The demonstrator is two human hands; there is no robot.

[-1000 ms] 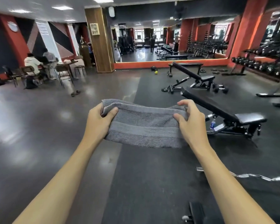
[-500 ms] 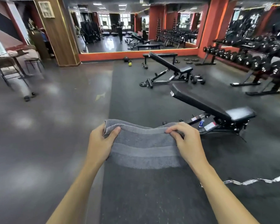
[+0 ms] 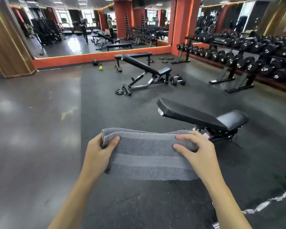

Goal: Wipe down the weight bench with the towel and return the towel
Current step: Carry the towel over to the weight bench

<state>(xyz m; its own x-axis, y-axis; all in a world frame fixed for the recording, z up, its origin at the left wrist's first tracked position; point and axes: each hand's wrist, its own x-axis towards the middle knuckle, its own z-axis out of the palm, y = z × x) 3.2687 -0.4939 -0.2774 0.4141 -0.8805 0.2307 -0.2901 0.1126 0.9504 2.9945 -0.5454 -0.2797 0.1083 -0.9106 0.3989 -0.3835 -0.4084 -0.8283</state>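
Observation:
A folded grey towel (image 3: 147,154) is stretched out in front of me at mid-frame. My left hand (image 3: 98,154) grips its left end and my right hand (image 3: 198,151) grips its right end. Just beyond my right hand stands a black inclined weight bench (image 3: 191,115), its backrest rising to the left and its seat pad to the right. The towel hangs in the air in front of the bench and does not touch it.
A second incline bench (image 3: 144,68) and a flat bench stand farther back on the rubber mat. Loose dumbbells (image 3: 177,80) lie beside it. A dumbbell rack (image 3: 248,63) lines the right wall. A curl bar (image 3: 267,202) lies on the floor at lower right. Mirrors cover the far wall.
The view has swung right and moved closer to the near bench, which now looms larger. Both hands keep the same hold on the towel and sit lower in the view.

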